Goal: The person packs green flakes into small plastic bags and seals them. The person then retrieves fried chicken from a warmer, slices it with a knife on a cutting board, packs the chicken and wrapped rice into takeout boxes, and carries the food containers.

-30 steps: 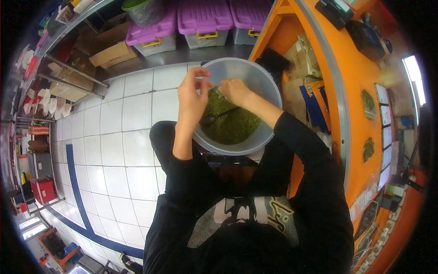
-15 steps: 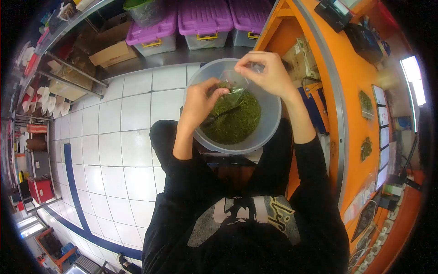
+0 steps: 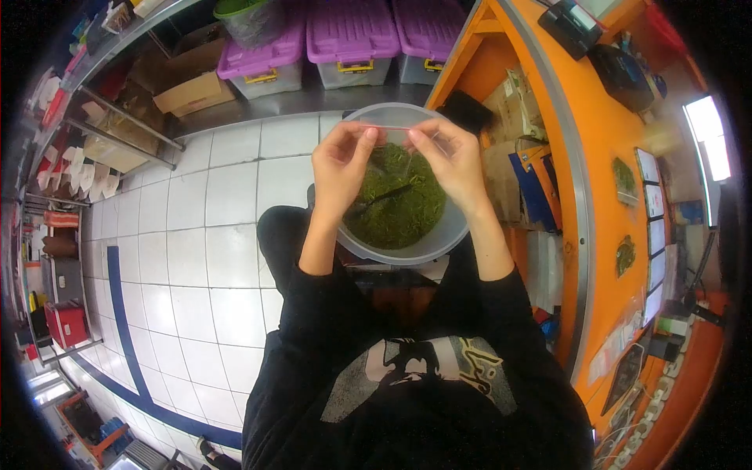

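Observation:
A small clear zip bag (image 3: 389, 128) with a reddish strip along its top is stretched between my two hands over a translucent bucket. My left hand (image 3: 341, 163) pinches one end of the strip, and my right hand (image 3: 454, 164) pinches the other. Below them, the bucket (image 3: 403, 257) sits between my knees. Inside it lies loose chopped green plant material (image 3: 411, 219). A dark utensil (image 3: 388, 194) rests on the greens, its far end partly buried. How much the bag contains is hard to tell against the green behind it.
To the right runs an orange table (image 3: 580, 157) with two small bags of greens, one of them this bag (image 3: 624, 254). Purple-lidded bins (image 3: 352, 39) and a green-rimmed bucket (image 3: 254, 23) stand on a shelf ahead. White floor tiles (image 3: 231, 188) lie to the left.
My hands have drawn level, both now pinching the bag's top edge, which is pulled straight. Before, the bag hung tilted, with my left hand lower on it.

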A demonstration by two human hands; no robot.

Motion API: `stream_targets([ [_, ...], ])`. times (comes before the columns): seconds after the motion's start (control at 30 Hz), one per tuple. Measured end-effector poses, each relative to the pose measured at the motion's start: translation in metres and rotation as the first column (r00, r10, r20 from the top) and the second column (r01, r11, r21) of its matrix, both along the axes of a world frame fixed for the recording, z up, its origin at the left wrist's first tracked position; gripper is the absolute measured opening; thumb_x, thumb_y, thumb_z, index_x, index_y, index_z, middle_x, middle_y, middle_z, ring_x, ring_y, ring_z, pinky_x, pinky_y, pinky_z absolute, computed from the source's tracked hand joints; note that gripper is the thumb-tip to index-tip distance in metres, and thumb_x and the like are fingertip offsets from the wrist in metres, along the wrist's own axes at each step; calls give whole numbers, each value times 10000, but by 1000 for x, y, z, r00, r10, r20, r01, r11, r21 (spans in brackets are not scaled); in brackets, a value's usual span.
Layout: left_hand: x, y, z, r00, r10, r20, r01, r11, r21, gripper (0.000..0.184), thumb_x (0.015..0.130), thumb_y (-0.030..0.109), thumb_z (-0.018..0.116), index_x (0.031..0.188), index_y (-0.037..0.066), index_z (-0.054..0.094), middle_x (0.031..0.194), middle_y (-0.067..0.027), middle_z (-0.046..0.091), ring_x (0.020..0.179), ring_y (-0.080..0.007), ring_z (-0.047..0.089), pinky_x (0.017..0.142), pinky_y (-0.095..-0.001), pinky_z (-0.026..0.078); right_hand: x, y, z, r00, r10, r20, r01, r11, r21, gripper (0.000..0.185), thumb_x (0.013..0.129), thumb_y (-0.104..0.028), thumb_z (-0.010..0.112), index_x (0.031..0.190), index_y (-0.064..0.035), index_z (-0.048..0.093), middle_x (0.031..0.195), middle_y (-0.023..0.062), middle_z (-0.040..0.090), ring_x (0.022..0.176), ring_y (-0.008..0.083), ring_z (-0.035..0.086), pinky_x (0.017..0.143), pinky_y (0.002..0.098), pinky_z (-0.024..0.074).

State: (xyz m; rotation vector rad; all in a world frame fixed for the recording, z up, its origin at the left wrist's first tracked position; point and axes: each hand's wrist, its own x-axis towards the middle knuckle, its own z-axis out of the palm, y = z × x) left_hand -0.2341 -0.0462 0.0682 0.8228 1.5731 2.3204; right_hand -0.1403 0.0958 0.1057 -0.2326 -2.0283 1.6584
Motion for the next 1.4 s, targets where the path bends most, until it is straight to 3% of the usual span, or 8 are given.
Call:
stream_targets([
  [0.23, 7, 0, 8, 990, -12, 140, 7, 999, 42, 166, 933, 123, 609, 976, -37, 622, 895, -74, 665, 820, -132, 629, 770, -264, 498, 7, -11, -5, 996, -65, -53, 67, 997, 30, 93, 890, -78, 629, 859, 9, 642, 756, 15, 647, 733, 77, 602, 692, 232, 464],
  [0.5, 9, 3, 1, 999, 50, 9, -50, 999, 10, 160, 942, 154, 604, 971, -3, 618, 878, -51, 661, 796, -105, 608, 759, -252, 487, 5, -18, -6, 994, -95, -43, 98, 994, 51, 88, 875, -82, 649, 888, 4, 632, 767, 7, 627, 726, 64, 564, 676, 221, 444],
  [0.63, 12, 4, 4, 997, 26, 76, -29, 999, 44, 146, 926, 101, 615, 975, -36, 598, 904, -59, 639, 853, -116, 606, 767, -253, 489, 5, -20, -3, 994, -103, -29, 104, 994, 34, 86, 866, -76, 656, 895, 3, 634, 767, 6, 627, 720, 60, 552, 669, 220, 440],
  [0.8, 10, 5, -2, 998, -57, -41, 57, 998, -4, 126, 921, 63, 608, 988, -42, 594, 916, -62, 637, 857, -125, 614, 771, -248, 495, 5, -17, -11, 984, -156, -87, 165, 980, 108, 74, 853, -69, 655, 880, -1, 638, 759, 3, 623, 710, 56, 545, 655, 226, 437],
  [1.03, 14, 5, 1, 998, -60, -9, 60, 998, 21, 126, 916, 57, 615, 986, -46, 595, 928, -61, 641, 857, -125, 617, 762, -246, 496, 6, -17, -10, 992, -118, -45, 123, 987, 102, 87, 851, -82, 649, 847, 4, 633, 754, 19, 633, 705, 79, 558, 664, 253, 453],
  [1.13, 14, 8, 0, 995, -85, -44, 85, 996, -1, 111, 910, 53, 620, 970, -40, 604, 918, -54, 645, 829, -110, 612, 739, -234, 492, 5, -15, -14, 981, -154, -121, 170, 977, 129, 86, 829, -69, 653, 833, 13, 626, 753, 48, 634, 697, 116, 581, 662, 269, 463],
  [1.23, 18, 8, 0, 991, -52, -124, 37, 992, -119, 80, 898, 44, 629, 944, -21, 629, 861, -29, 652, 801, -79, 593, 725, -223, 481, 9, -17, -7, 974, -167, -155, 212, 916, 341, 86, 786, -66, 668, 815, 3, 626, 745, 91, 615, 697, 188, 611, 653, 289, 472],
  [1.4, 16, 2, 5, 991, -103, -87, 87, 981, -174, 80, 869, 6, 651, 938, -33, 659, 850, -38, 661, 803, -93, 604, 741, -227, 482, 15, -14, -3, 976, -125, -177, 183, 912, 367, 91, 803, -50, 669, 858, 5, 621, 785, 83, 628, 730, 166, 604, 669, 278, 470],
])
